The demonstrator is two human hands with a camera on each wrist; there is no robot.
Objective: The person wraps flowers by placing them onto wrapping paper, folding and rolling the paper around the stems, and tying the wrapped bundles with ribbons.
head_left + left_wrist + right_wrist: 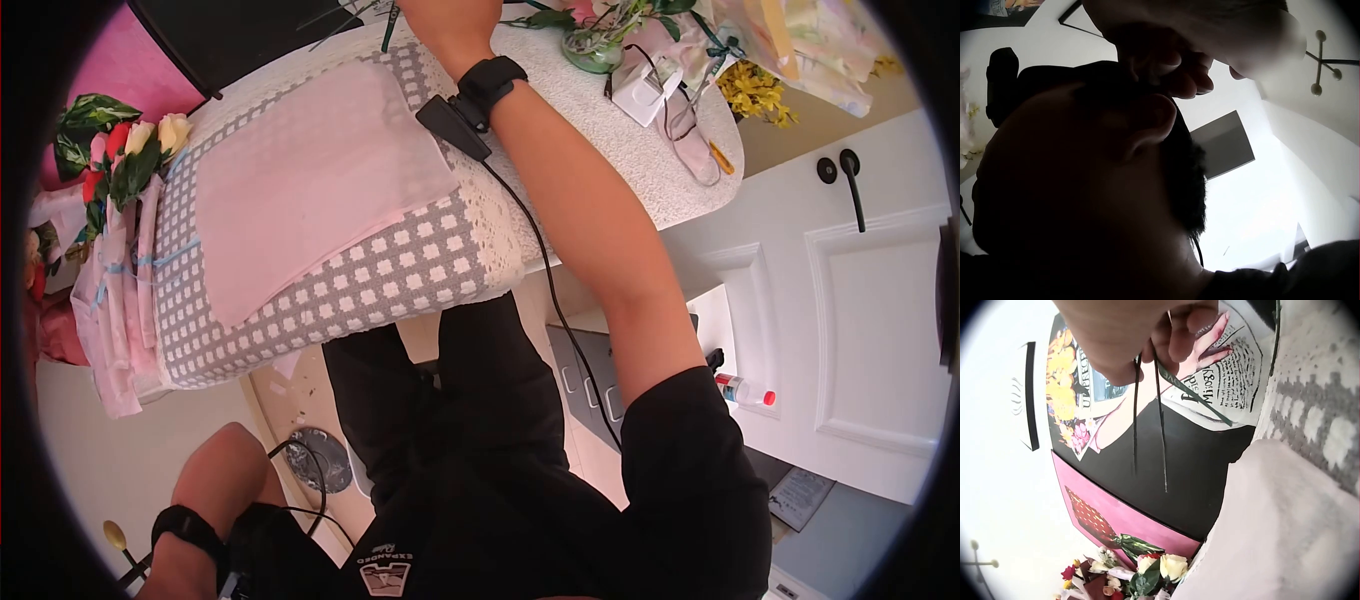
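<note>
At the top edge of the head view, my right hand (pixel 452 28) reaches over the far side of the table. In the right wrist view its fingers pinch thin dark flower stems (pixel 1161 428) with a narrow green leaf (pixel 1194 399); their upper ends are hidden by the hand. A pink sheet of wrapping paper (pixel 320 180) lies flat on the grey-and-white checked cloth (pixel 400 262). My left hand (pixel 1191 31) is raised beside the head, its bent fingers close to the dark head strap (pixel 1094 74) above the ear. What those fingers hold I cannot tell.
Wrapped flowers (pixel 130 165) stand along the table's left side. A glass vase (pixel 590 52), a white box (pixel 645 95), glasses and yellow flowers (pixel 755 92) are at the right. A black cable (pixel 545 270) trails from the right wrist over the table edge.
</note>
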